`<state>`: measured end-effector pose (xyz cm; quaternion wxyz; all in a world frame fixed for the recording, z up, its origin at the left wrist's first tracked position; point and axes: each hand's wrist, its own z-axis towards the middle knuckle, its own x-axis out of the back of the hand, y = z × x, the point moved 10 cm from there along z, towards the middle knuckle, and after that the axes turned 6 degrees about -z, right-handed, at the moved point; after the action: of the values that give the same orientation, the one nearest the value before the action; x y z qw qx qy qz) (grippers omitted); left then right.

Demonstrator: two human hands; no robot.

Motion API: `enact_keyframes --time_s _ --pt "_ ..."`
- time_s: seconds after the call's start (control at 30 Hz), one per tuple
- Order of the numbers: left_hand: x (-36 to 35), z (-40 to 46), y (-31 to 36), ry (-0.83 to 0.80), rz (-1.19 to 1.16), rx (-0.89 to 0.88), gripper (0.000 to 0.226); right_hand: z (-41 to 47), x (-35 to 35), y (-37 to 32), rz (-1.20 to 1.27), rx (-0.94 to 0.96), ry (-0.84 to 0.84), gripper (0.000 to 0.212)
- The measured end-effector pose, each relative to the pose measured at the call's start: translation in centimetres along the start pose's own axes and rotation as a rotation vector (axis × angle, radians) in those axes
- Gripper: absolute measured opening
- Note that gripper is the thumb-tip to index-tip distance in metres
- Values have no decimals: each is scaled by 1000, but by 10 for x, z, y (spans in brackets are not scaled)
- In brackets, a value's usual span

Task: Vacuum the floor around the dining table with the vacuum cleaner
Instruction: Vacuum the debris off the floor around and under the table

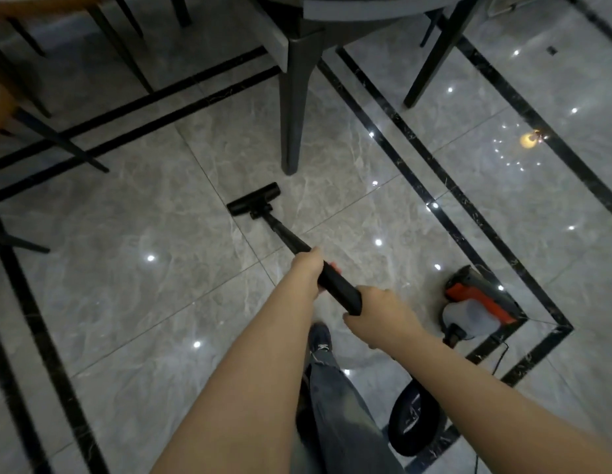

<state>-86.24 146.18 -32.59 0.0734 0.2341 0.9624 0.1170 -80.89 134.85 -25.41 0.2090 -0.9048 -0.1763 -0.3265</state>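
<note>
With your left hand (306, 268) and right hand (378, 313) both clenched on the wand (335, 282), you had to keep the floor head (253, 199) flat beside the table leg (292, 107).

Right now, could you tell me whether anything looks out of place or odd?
Nothing stands out. Both hands hold the vacuum wand, its floor head lies flat on the tiles, and the canister sits upright at the right.
</note>
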Motion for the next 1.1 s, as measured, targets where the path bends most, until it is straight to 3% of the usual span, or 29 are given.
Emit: enact_keyframes --time_s 0.37,0.53,0.77,0.97,1.1 --pt "-92 -34 -115 -126 22 126 43 -103 11 112 -62 -266 -31 8" --pt "-106 -30 -99 -114 22 84 42 -85 28 119 -109 -224 29 17" --pt "-118 -13 -61 -59 80 17 40 -32 34 121 -25 -125 20 7" --pt "-183 -27 -83 -49 55 57 42 -35 78 187 -130 -153 -18 6" --pt "-237 -45 -108 -76 12 106 44 -52 109 238 -170 -191 -61 17"
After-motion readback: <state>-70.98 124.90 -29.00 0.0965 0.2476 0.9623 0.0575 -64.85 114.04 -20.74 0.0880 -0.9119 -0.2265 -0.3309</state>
